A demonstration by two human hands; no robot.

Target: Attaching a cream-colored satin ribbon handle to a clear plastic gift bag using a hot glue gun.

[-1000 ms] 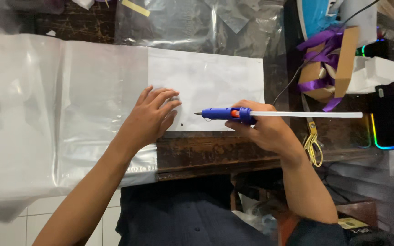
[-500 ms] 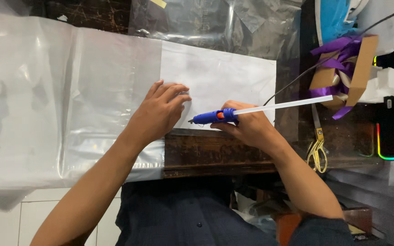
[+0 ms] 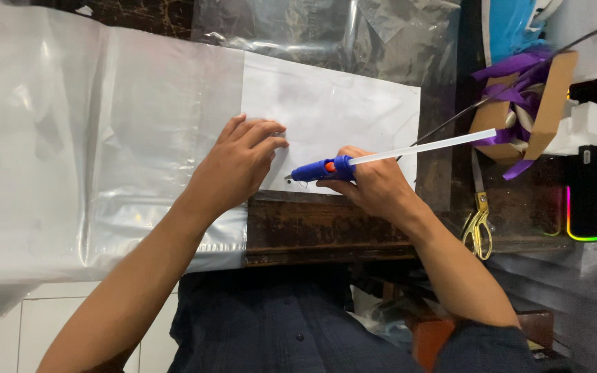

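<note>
The grip of the right hand (image 3: 374, 183) is clenched around a blue glue gun (image 3: 323, 169), from whose back a long white glue stick (image 3: 423, 146) juts up and to the right. The nozzle is held at the lower edge of a white sheet (image 3: 340, 117), just beside the fingertips of the left hand (image 3: 240, 162). The left hand's grip is released: it is pressed flat, fingers spread, on the sheet's lower left corner, where the sheet meets a wide sheet of translucent plastic (image 3: 105, 138).

The step in hand is judged to be the laying of glue along the sheet's lower edge while the sheet is pinned. A steady draw of the nozzle along that edge appears to be called for, with the left fingers kept out of the hot tip's path.

The sheet's lower edge lies close to the front edge of the dark wooden desk (image 3: 326, 224), so little room is left below. To the right, open room is limited by yellow-handled scissors (image 3: 478, 221), a cardboard box with purple ribbon (image 3: 519, 103) and a black device with a glowing strip (image 3: 585, 200). The glue stick's far end reaches nearly to the box.
</note>
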